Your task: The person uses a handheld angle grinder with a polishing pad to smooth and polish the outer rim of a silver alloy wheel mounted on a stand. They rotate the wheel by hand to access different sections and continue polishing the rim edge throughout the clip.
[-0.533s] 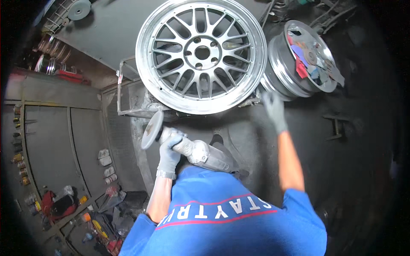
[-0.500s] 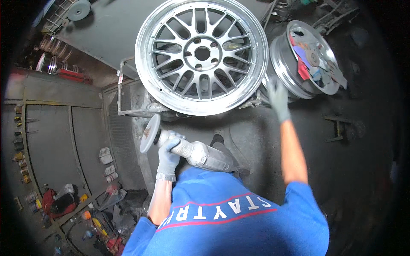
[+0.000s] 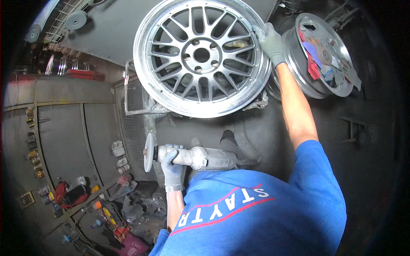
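A large silver multi-spoke alloy wheel (image 3: 209,106) with a shiny lip faces me at the top centre. My right hand (image 3: 271,46), in a light grey glove, is at the upper right edge of this wheel, its fingers curled over the lip. Lower down, my left hand (image 3: 173,168), also gloved, grips the wrapped neck of a grey handheld grinder (image 3: 209,158). The tool lies level across the front of my body. Its round disc (image 3: 149,152) points left, apart from the wheel.
Another alloy wheel (image 3: 294,64) stands at the right, with abrasive pieces and a glove (image 3: 351,77) on its face. A metal frame (image 3: 127,91) is left of the large wheel. Shelving with cans (image 3: 117,148) and a pile of bags (image 3: 143,200) fill the left side.
My right hand has moved up and left from beside the second wheel onto the large wheel's lip. The grinder has swung closer to level, its disc lower.
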The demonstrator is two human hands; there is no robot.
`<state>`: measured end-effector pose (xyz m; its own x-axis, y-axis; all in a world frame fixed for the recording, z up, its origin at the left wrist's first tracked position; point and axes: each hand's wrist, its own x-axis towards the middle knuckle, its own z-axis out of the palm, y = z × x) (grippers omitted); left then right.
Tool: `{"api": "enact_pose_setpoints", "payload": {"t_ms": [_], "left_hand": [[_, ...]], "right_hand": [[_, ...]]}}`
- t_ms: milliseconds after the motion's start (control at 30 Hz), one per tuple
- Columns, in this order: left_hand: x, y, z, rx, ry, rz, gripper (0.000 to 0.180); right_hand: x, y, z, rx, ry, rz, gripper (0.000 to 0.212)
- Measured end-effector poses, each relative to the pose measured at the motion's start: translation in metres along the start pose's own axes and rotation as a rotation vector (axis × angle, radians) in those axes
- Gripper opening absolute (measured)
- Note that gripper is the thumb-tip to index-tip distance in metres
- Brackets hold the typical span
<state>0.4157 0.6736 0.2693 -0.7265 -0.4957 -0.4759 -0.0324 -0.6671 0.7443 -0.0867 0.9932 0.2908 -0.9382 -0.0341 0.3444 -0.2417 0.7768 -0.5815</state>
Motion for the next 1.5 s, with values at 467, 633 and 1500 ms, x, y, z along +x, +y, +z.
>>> {"api": "enact_pose_setpoints", "payload": {"t_ms": [467,633,1500], "left_hand": [[0.064,0.011,-0.073,0.182,-0.359,-0.101,0.034],[0.081,0.01,-0.058,0.051,-0.388,-0.313,0.028],[0.091,-0.199,0.193,-0.154,-0.53,-0.773,0.019]], "right_hand": [[-0.351,-0.031,0.018,0.474,-0.67,0.829,0.054],[-0.613,-0.056,-0.015,0.342,-0.885,0.957,0.064],[-0.567,-0.034,-0.273,0.097,-0.665,0.744,0.039]]}}
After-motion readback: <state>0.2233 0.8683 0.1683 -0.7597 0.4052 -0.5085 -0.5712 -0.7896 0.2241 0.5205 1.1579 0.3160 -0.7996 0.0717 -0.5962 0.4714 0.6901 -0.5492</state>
